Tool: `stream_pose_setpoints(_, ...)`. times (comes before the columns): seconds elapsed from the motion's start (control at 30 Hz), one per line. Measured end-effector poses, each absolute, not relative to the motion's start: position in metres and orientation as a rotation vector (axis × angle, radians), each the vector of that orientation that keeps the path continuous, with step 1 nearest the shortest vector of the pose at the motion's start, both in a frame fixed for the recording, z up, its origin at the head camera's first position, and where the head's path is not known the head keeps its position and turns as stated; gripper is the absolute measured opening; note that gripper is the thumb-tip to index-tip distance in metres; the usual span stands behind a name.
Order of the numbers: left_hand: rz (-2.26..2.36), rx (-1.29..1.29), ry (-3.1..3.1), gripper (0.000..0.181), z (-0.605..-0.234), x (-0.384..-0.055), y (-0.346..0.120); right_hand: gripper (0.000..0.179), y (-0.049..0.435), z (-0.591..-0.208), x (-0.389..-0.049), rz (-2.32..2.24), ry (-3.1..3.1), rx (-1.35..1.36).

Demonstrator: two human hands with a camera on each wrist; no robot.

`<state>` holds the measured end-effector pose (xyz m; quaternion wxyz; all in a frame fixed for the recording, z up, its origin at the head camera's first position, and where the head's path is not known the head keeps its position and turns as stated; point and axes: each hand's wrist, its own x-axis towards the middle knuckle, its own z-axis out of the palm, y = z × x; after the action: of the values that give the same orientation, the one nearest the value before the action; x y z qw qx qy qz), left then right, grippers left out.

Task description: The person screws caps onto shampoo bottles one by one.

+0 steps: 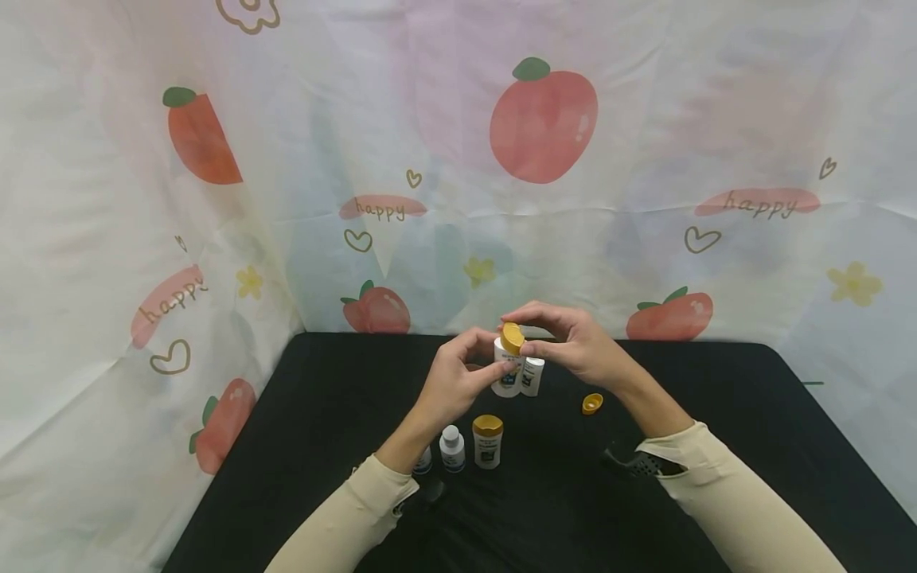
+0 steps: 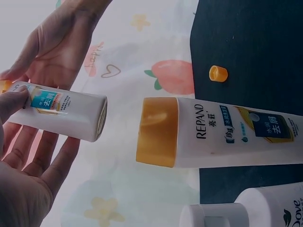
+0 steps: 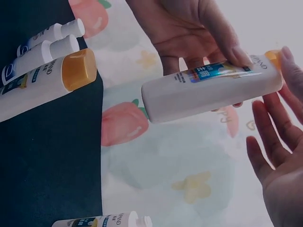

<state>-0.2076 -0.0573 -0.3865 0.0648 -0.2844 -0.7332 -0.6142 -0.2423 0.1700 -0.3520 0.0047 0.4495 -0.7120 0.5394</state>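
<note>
In the head view my left hand (image 1: 458,374) grips a white REPAND bottle (image 1: 506,388) around its body, thumb across the front label. My right hand (image 1: 573,342) pinches the bottle's golden-yellow cap (image 1: 512,338) from the right and above. The cap sits at the bottle's neck; whether it is loose I cannot tell. In the left wrist view the held bottle (image 2: 71,113) lies over the fingers of the left hand. The right wrist view shows its flat base and a sliver of the cap (image 3: 273,56).
An uncapped REPAND bottle (image 1: 532,377) stands just behind the held one. A loose yellow cap (image 1: 591,403) lies to its right on the black table (image 1: 573,493). Nearer stand a yellow-capped REPAND bottle (image 1: 488,446) and white-capped Dove bottles (image 1: 452,450). Printed curtains (image 1: 458,159) enclose the table.
</note>
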Motion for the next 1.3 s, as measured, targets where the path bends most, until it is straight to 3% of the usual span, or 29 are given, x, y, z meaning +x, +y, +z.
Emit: stream_pose_setpoints(1.3,-1.793,-0.847,-2.191,0.028,-0.3895,-0.2086,-0.0572,0.039,0.1672,-0.3524,-0.2375,1.574,-2.213,1.275)
